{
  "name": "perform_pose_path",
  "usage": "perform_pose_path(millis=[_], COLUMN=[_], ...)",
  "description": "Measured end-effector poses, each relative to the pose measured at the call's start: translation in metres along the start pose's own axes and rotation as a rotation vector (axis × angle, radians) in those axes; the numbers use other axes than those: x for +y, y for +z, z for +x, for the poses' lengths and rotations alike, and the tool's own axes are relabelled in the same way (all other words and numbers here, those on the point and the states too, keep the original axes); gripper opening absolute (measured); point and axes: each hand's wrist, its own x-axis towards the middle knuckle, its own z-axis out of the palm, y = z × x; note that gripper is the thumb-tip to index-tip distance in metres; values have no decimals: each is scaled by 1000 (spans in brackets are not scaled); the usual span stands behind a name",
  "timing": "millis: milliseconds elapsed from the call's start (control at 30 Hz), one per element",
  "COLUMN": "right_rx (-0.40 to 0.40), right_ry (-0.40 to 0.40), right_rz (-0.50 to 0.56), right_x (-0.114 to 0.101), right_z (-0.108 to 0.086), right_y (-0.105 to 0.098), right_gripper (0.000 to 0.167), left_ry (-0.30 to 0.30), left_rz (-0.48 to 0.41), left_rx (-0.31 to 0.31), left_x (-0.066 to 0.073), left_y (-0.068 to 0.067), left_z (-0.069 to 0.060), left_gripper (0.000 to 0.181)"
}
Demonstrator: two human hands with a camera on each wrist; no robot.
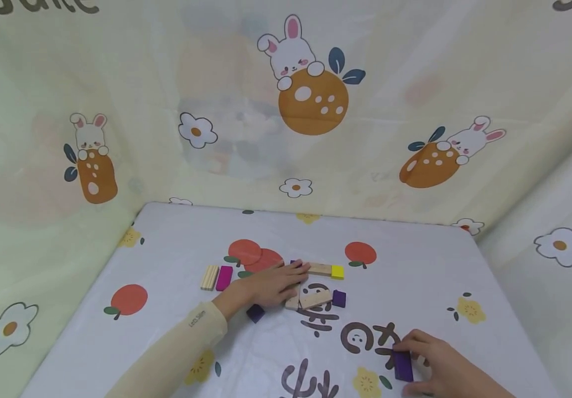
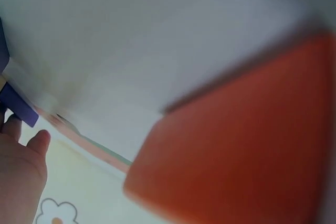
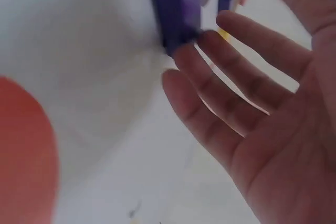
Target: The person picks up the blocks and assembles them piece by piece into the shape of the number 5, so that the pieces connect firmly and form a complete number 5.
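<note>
In the head view my left hand (image 1: pixel 271 283) lies over a group of blocks, its fingers stretched out. Its fingertips touch a wooden block (image 1: pixel 320 269), with a purple block partly hidden beside them. The thumb side is near a second wooden block (image 1: pixel 316 299). My left fingers (image 2: pixel 39 141) show beside a purple block (image 2: pixel 20 107) in the left wrist view. At the front right, my right hand (image 1: pixel 437 359) holds a purple block (image 1: pixel 403 366) between fingertips and thumb. In the right wrist view my fingertips (image 3: pixel 184 55) meet that block's lower end; the thumb tip is cut off.
A yellow block (image 1: pixel 337 272) ends the back row. A purple cube (image 1: pixel 339 299) sits right of the nearer row, another purple block (image 1: pixel 255 313) below my left wrist. A plain wooden block (image 1: pixel 209 277) and a magenta block (image 1: pixel 224 278) lie left. Patterned curtains (image 1: pixel 236 110) surround the table.
</note>
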Motion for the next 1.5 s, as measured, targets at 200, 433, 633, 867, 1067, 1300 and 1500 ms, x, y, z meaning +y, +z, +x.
perform_pose_path(millis=[200, 433, 633, 867, 1067, 1300, 1500], right_rx=[103, 262, 467, 345, 373, 395, 376], right_ry=[-87, -62, -117, -44, -18, -27, -5], right_rz=[-108, -212, -251, -259, -276, -240, -279], right_x=[2, -13, -45, -78, -85, -86, -81], right_z=[0, 8, 25, 54, 68, 63, 54], right_y=[11, 16, 16, 34, 50, 38, 29], right_gripper=[55, 55, 51, 50, 51, 55, 51], left_ry=[-16, -16, -8, -13, -12, -11, -9], left_rz=[7, 3, 3, -6, 0, 5, 1], left_rx=[-5, -11, -7, -9, -4, 2, -1], left_x=[0, -1, -2, 2, 3, 2, 2], left_y=[1, 2, 2, -3, -2, -2, -2], left_z=[0, 0, 0, -2, -1, 0, -1], left_gripper=[60, 60, 59, 58, 58, 58, 58])
